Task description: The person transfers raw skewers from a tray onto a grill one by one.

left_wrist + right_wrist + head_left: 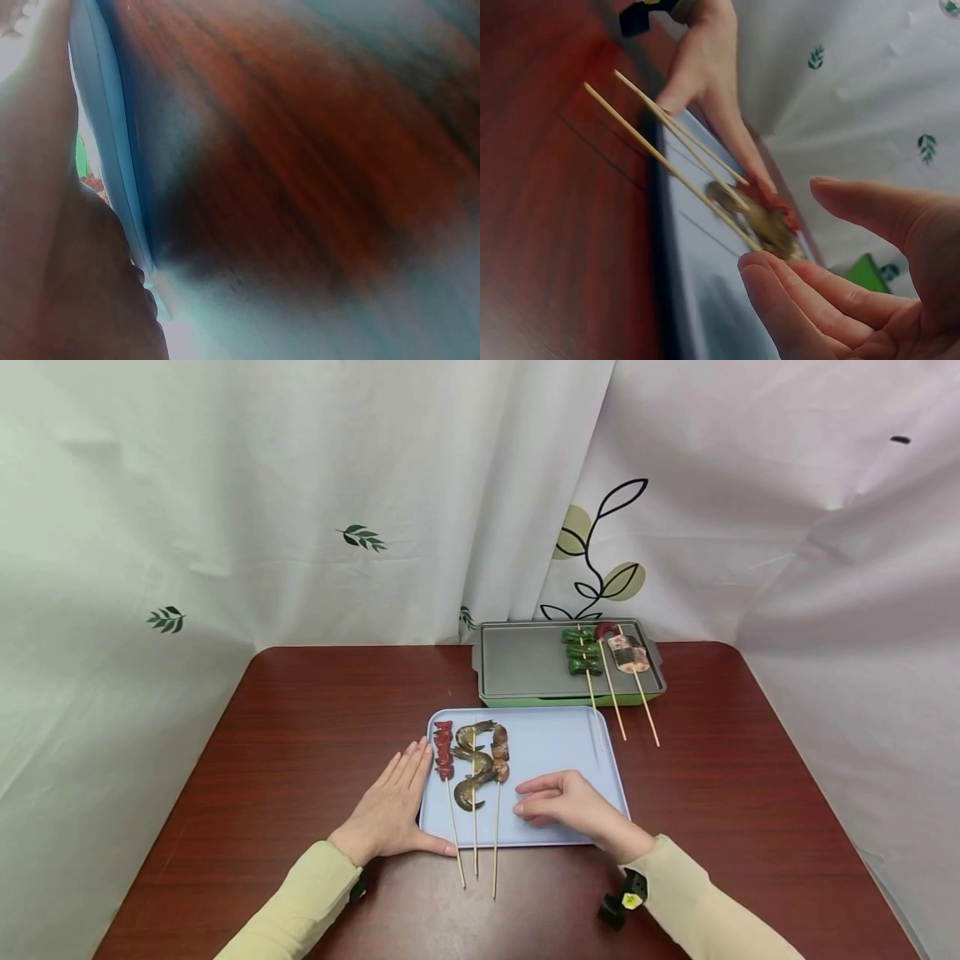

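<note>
My left hand (393, 806) lies along the left edge of a pale blue tray (555, 743), fingers straight, thumb at its near edge. Three skewers rest side by side on the tray, their sticks jutting over the near edge: a red meat skewer (444, 752), a shrimp skewer (474, 762) in the middle, and a brown meat skewer (500, 752). Just right of them is my right hand (573, 806), over the tray with its fingers loosely bent. In the right wrist view a gap shows between the thumb and the fingers (817, 300), with nothing held.
Behind the tray stands a grey grill pan (525, 660) with a green base. On its right side lie a green vegetable skewer (583, 652), a dark red skewer (604, 632) and a pale, dark-banded skewer (628, 654). A white curtain (337, 485) backs the brown table (315, 718).
</note>
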Tool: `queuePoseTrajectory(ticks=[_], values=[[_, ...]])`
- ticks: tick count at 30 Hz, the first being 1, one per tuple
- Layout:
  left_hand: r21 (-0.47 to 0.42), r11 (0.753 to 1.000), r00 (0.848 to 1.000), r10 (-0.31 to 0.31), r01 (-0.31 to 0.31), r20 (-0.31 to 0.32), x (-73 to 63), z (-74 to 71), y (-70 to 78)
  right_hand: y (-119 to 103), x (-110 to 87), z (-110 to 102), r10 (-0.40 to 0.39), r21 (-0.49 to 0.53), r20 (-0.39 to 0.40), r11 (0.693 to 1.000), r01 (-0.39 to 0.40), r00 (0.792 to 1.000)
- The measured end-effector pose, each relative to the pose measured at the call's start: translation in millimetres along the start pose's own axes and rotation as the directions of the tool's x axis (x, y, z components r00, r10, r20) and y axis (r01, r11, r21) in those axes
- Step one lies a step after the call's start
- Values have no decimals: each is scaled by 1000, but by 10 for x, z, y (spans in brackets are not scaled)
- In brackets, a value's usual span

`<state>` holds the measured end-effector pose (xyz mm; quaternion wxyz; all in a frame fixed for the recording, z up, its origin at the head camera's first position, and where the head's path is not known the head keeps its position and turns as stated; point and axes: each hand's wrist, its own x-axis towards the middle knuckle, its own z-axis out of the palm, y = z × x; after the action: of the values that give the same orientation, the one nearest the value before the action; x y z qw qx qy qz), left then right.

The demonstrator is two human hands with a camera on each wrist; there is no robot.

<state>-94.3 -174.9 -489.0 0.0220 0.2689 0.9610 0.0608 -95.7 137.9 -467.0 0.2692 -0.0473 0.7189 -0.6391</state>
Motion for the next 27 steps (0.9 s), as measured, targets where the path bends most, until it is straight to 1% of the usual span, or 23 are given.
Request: queuePoseTrajectory(ticks=[4, 8, 12, 18, 22, 27], values=[[-3, 1000, 1000, -3, 3, -3, -2, -1, 1, 71, 16, 74, 36, 81, 41, 996, -39, 999], [-9, 1000, 1000, -6, 6, -4, -2, 3, 2, 82, 8, 150, 49, 121, 70, 991, -58, 996], [-14, 1000, 1000, -8, 8, -4, 1, 4, 5, 76, 2, 209, 47, 158, 86, 986, -60, 995], [-16, 1000, 1000, -10, 10, -1, 4, -5, 10, 118, 22, 240, 64, 215, 126, 972, -91, 990], [-9, 1000, 1000, -10, 10, 0, 6, -3, 6, 131, 17, 261, 93, 233, 146, 964, -126, 985], [-9, 1000, 1000, -11, 11, 2, 6, -15, 10, 111, -15, 274, 93, 240, 157, 962, -130, 983]])
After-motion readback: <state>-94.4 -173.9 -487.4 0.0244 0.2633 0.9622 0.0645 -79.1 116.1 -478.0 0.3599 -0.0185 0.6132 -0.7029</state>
